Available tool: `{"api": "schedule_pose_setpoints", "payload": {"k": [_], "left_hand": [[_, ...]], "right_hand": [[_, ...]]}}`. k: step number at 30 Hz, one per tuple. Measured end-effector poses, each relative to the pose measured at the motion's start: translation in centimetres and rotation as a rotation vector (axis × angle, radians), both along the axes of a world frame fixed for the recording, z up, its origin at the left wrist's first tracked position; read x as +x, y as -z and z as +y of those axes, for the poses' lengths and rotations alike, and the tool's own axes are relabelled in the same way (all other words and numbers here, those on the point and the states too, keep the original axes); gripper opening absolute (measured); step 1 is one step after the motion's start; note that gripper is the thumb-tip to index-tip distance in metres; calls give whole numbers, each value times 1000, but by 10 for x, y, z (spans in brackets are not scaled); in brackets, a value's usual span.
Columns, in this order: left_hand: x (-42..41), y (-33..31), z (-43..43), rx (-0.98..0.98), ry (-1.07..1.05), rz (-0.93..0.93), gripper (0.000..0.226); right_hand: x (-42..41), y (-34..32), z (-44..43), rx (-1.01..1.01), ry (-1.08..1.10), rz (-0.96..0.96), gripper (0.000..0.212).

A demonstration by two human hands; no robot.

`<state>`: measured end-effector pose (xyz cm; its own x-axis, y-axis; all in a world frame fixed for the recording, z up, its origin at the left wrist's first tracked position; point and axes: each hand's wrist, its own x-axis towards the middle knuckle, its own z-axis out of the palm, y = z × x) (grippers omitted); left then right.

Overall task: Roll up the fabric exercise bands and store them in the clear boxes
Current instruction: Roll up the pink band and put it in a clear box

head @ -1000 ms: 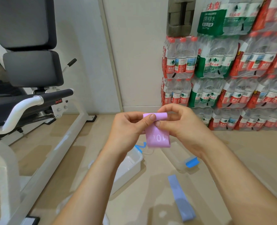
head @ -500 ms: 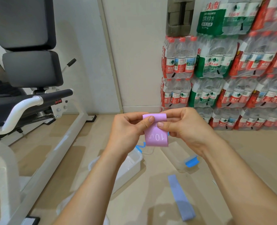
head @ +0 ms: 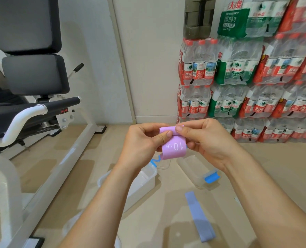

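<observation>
A pink fabric band (head: 173, 146) marked "10 LB" is held up in front of me, its top edge rolled over and a short flap hanging down. My left hand (head: 145, 142) pinches the roll from the left and my right hand (head: 206, 140) pinches it from the right, thumbs on top. Below on the floor, a clear box (head: 145, 178) with a blue clip stands open, partly hidden by my left forearm. Another clear box (head: 193, 169) with a blue clip lies to its right. A blue-purple band (head: 199, 216) lies flat on the floor near my right forearm.
A white-framed exercise machine (head: 41, 108) with black pads fills the left side. Stacked packs of water bottles (head: 247, 77) line the wall at the right. The beige floor (head: 283, 167) stretches between them.
The hanging flap of the pink band has grown shorter as both hands rolled it further. The "10 LB" print now sits just under the roll.
</observation>
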<state>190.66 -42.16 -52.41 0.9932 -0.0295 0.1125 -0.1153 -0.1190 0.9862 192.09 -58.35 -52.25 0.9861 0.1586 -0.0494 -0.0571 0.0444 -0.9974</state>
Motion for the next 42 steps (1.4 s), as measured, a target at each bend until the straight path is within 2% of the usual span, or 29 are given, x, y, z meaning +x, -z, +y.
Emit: {"api": "schedule_pose_setpoints", "payload": {"k": [6,15,26,38,42], "left_hand": [[-2,-2,-1,-2,11,31,15],[-3,-4,-6,-197,-62,43,11],[-1,-3,-5,-125,-137,36,14],[0,-4,-5,-147,-94,-43,18],[-2,-4,-7,-160,-63,-17,15]], "right_hand": [[0,-1,-3,-21,-12,5,16],[-3,-3,0,-27,-54,-31,24],[-2,0,0,-58,-123,-80,29],[-2,1,5,3,-117,-36,18],[-3,-3,8,58,-34,-31,10]]}}
